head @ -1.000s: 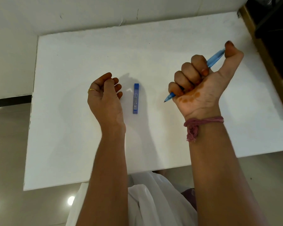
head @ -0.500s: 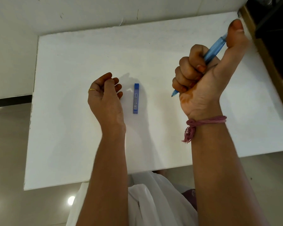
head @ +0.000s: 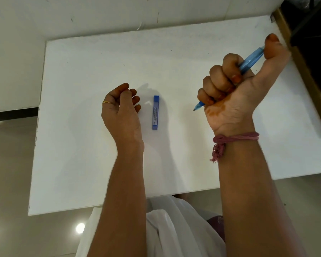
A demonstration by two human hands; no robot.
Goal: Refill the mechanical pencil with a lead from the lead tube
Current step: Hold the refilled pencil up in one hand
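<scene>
Right hand (head: 235, 93) fists the pencil (head: 248, 61), thumb on its cap — seemingly to click it. Left hand (head: 120, 110) idles, loosely curled and holding nothing, beside the lead tube (head: 155, 112) on the bench (head: 82, 154).

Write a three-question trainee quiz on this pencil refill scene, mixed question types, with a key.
1. True or false: the lead tube lies on the table between the two hands.
2. Which hand grips the pencil?
A. left hand
B. right hand
C. neither
3. Fill in: the thumb of the gripping hand sits at the pencil's ____ end, opposite the tip.

Key
1. True; it lies flat and neither hand touches it.
2. B; its fingers are curled round the barrel, while the left hand holds nothing.
3. Top (cap) end; the tip points down and to the person's left.
</scene>
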